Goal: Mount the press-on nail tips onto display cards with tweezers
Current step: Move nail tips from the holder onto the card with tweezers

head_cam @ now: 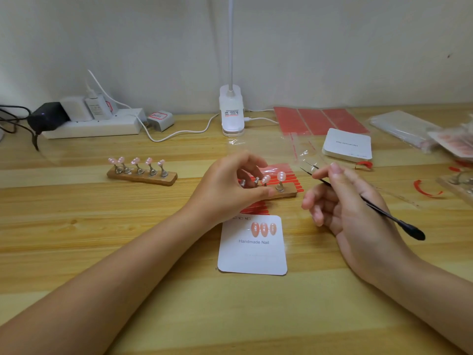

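The white display card with three nails reads "Handmade Nail"

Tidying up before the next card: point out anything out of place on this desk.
Curled red backing strips lie loose on the wooden table at right, beyond the right hand; they look like peeled scraps. Nothing else stands out.

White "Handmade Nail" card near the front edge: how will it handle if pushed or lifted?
The white square card lies flat and looks thin: probably light, slides easily on the wooden table, likely flexes if lifted by a corner. Its three mounted pink nail tips could snag.
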The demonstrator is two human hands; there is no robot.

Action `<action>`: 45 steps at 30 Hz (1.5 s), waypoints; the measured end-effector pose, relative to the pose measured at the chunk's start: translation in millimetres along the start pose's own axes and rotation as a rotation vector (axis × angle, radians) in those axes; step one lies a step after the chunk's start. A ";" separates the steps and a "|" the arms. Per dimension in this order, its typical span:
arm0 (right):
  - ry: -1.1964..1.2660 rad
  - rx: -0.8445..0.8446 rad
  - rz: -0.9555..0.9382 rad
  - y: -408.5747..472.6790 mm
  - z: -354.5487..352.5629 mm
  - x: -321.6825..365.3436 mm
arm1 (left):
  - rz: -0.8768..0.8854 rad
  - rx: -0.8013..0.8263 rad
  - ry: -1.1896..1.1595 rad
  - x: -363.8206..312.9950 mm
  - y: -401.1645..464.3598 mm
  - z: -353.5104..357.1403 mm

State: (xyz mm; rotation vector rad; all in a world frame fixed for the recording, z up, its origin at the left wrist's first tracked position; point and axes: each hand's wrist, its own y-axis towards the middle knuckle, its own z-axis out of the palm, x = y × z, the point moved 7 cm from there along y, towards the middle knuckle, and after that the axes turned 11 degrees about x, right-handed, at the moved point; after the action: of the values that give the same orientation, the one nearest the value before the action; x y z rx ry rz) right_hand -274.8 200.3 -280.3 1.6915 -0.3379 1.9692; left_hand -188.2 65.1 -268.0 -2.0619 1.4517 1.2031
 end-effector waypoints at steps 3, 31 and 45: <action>0.021 -0.001 -0.002 0.1 0.2 0.0 | -0.010 -0.011 0.015 1.3 1.2 0.6; -0.116 -0.096 -0.066 23.5 -11.6 7.0 | 0.054 0.026 -0.077 -1.2 0.4 2.1; -0.145 -0.047 -0.093 26.5 -9.0 6.1 | 0.067 0.023 -0.044 -3.8 -0.2 1.6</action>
State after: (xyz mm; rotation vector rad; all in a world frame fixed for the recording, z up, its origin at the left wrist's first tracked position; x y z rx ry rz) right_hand -297.0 184.0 -272.3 1.7913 -0.3489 1.7636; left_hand -189.1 68.5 -266.0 -1.9741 1.5181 1.2430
